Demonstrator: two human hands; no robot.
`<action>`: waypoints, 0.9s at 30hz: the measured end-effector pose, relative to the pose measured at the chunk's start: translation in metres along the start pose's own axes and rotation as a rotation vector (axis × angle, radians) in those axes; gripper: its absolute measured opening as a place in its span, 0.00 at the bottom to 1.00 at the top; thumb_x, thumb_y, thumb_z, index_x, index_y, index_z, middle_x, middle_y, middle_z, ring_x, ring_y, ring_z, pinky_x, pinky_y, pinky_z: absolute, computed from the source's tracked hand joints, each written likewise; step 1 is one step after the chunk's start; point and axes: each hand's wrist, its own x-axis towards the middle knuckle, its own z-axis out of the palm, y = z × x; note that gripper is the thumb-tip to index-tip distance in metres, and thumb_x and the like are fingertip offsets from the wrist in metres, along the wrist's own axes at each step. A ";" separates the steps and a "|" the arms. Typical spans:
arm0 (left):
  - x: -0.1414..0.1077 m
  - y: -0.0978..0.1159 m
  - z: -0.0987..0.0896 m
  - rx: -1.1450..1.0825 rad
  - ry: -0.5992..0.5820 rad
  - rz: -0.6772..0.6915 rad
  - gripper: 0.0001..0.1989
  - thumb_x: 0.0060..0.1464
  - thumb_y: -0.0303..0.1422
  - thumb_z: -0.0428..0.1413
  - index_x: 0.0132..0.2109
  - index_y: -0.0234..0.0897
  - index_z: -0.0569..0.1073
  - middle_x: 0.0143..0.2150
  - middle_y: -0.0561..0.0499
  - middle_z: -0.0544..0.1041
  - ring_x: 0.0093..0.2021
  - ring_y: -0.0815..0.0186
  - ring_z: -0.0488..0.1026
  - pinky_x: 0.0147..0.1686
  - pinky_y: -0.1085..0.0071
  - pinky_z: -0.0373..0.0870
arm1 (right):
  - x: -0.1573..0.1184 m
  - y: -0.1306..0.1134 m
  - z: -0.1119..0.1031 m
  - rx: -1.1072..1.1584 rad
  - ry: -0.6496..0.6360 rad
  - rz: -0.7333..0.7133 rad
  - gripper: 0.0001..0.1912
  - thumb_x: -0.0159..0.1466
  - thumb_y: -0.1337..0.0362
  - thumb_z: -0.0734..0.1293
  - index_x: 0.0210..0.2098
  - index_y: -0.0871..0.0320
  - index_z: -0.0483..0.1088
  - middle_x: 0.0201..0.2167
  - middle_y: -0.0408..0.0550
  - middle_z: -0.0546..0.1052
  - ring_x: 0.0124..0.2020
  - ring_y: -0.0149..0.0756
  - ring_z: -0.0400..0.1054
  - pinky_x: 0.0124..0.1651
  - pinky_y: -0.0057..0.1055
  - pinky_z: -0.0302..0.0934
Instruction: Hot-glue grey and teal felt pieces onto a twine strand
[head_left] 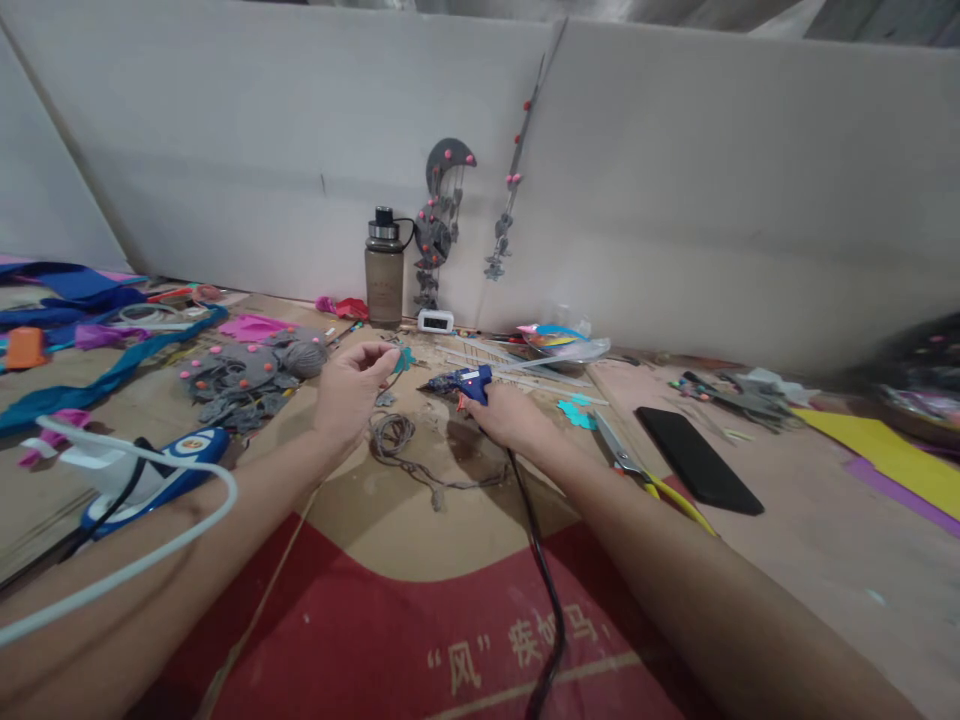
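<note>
My left hand (354, 385) is closed in a pinch on a small teal felt flower (406, 358), held up above the cardboard. My right hand (504, 412) is wrapped round the handle of a blue hot glue gun (469, 380), its dark nozzle pointing left toward the flower. A black cord (536, 540) runs from the gun down toward me. Below both hands lies a coil of grey yarn (392, 436), its tail stretching right under the gun. More teal felt flowers (576, 411) rest right of my right hand.
Scissors with yellow handles (628, 458) and a black phone (697, 458) lie at the right. A bottle (385, 275) stands by the back wall near grey hanging decorations (435, 235). At the left are grey felt pieces (240, 375) and a blue-and-white power strip (161, 480) with cables.
</note>
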 end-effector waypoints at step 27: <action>-0.012 0.015 0.009 -0.113 -0.107 -0.120 0.12 0.41 0.36 0.64 0.30 0.34 0.73 0.24 0.53 0.71 0.21 0.73 0.67 0.16 0.77 0.54 | -0.013 -0.081 0.013 0.700 0.189 -0.083 0.08 0.60 0.59 0.62 0.34 0.58 0.68 0.25 0.40 0.67 0.25 0.28 0.57 0.30 0.27 0.55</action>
